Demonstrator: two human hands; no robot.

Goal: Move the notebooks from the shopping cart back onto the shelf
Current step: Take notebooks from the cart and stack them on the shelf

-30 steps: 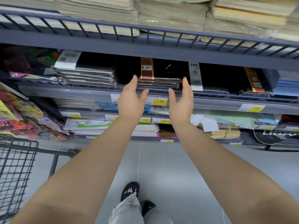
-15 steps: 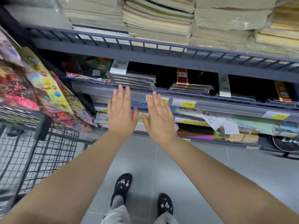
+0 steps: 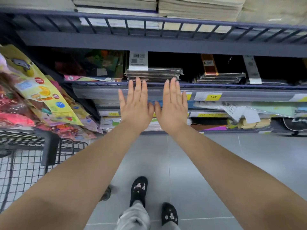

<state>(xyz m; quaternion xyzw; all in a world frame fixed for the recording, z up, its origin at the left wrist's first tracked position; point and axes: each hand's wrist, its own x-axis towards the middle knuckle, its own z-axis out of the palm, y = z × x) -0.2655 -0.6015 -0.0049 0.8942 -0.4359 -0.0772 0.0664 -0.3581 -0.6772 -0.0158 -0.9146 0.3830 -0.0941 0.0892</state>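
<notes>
Where the middle shelf (image 3: 216,87) crosses the centre of the frame, a stack of notebooks (image 3: 153,74) lies flat behind its thin blue wire rail. Each notebook is dark-covered and sealed in glossy, crinkled plastic film, and a white barcode label (image 3: 138,60) stands up from the top copy. Just below the stack, the left hand (image 3: 135,112) and right hand (image 3: 172,110) are side by side, backs to the camera, thumbs nearly meeting. The grip of each is flat and slack, fingers straight and holding nothing. The fingertips reach up to the rail, but whether they touch it cannot be told. Further right on the same shelf lies a second wrapped stack (image 3: 221,78) with an orange paper band. A yellow price tag (image 3: 213,96) reading 1.00 sits in the clear plastic strip under the rail. Cream paper pads (image 3: 199,9) fill the top of the frame. At lower left the shopping cart (image 3: 25,156) shows black wire mesh, and glossy colourful packets (image 3: 44,97) hang above it. Grey floor tiles (image 3: 249,163) and black slippers (image 3: 138,190) fill the bottom.
</notes>
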